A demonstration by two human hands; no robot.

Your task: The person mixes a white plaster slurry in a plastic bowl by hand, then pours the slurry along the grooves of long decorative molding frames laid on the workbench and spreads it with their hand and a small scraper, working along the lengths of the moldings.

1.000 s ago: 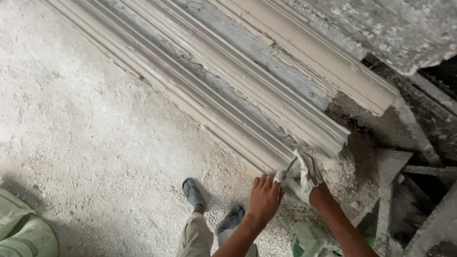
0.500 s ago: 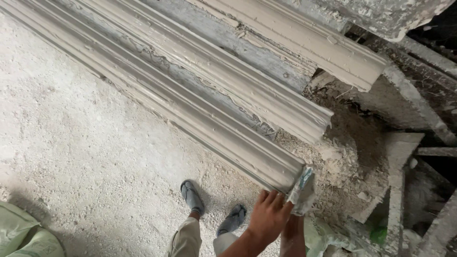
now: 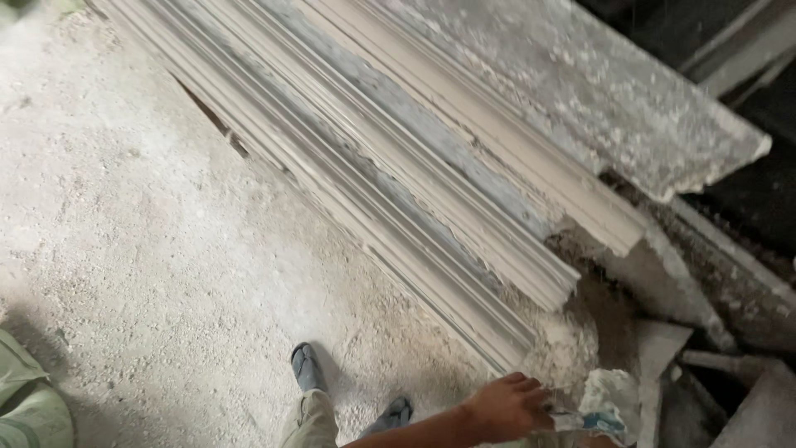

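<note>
The left hand (image 3: 507, 406) sits at about 5 o'clock in the view, forearm coming in from the bottom edge. Its fingers (image 3: 521, 383) are loosely curled, knuckles up, tips pointing toward 2 o'clock and resting against the near end of the mouldings (image 3: 464, 249), beside a heap of crumbled plaster (image 3: 564, 348). They grasp nothing that shows. Just to 3 o'clock of this hand lies a crumpled white rag (image 3: 609, 396) with a blue patch; the hand's edge is just beside it, and whether they touch cannot be told.

The right hand is almost wholly cut off by the bottom edge below the rag, so whether its fingers are clenched or released cannot be told.

The mouldings run from 11 o'clock down to 5 o'clock in one stack; about three stepped ends show, each shorter than the one under it. One rough slab (image 3: 630, 108) leans above them toward 1 o'clock. Two feet in sandals (image 3: 308, 367) stand on the dusty floor (image 3: 141, 232) at 6 o'clock. One pale green sack (image 3: 29, 398) shows at 8 o'clock.
</note>
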